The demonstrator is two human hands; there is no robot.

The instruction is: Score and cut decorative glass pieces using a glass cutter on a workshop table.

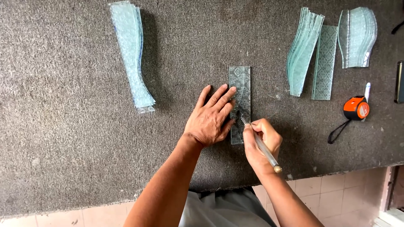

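Fingers (pixel 219 97) of the left hand (pixel 209 119) are lying flat and open on the glass strip (pixel 240 90), pressing it onto the worktop (pixel 75 138). Right hand (pixel 261 141) is pinching a cutter (pixel 264 148), its tip touching the strip, which is running long-ways away from the person.

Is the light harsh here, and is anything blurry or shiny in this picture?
Head view: soft, even light; the left hand and the stack of curved glass pieces cast only faint shadows on the grey carpet. The glass strip shows little glare. The right hand with its cutter is sharp.
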